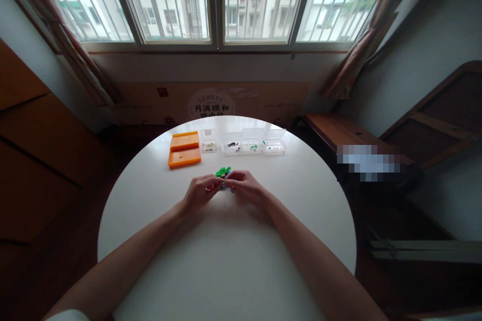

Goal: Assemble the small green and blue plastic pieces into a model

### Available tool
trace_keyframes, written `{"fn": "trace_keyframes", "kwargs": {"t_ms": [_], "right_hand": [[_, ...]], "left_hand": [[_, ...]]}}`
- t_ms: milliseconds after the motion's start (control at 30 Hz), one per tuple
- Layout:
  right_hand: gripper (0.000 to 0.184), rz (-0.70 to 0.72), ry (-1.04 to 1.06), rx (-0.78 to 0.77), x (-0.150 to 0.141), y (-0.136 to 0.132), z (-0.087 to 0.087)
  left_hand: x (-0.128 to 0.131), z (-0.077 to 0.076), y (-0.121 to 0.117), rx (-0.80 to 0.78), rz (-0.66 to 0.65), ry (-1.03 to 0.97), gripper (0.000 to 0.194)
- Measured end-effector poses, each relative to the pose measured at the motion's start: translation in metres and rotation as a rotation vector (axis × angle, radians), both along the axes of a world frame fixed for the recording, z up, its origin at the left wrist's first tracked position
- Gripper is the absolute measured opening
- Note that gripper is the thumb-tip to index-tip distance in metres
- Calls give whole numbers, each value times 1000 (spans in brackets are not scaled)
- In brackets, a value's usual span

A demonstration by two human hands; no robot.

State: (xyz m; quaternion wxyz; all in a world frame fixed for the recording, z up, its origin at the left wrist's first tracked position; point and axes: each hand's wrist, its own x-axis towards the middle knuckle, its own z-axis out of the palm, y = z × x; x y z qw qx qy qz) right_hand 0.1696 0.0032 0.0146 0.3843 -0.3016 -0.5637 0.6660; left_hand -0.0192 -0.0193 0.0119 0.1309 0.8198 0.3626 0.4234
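Observation:
Over the middle of the round white table (229, 251), my left hand (201, 191) and my right hand (246, 184) meet at a small model of toy building bricks (223, 172). Bright green leaf-like pieces stick out at its top, with blue parts lower down between my fingers. Both hands are closed on it with pinched fingertips, the left from its left side and the right from its right. My fingers cover much of the model, so its full shape is hidden.
Beyond my hands lie an open orange case (184, 157) and several clear plastic boxes (250, 148) holding small loose pieces. A wooden bench (339, 133) stands to the right of the table. Barred windows (218, 0) fill the back wall.

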Motion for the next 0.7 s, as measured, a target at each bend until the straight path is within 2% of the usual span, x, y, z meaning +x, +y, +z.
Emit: {"fn": "trace_keyframes", "kwargs": {"t_ms": [700], "right_hand": [[31, -3, 8, -5, 0, -1, 1]], "left_hand": [[0, 0, 0, -20, 52, 7, 16]]}}
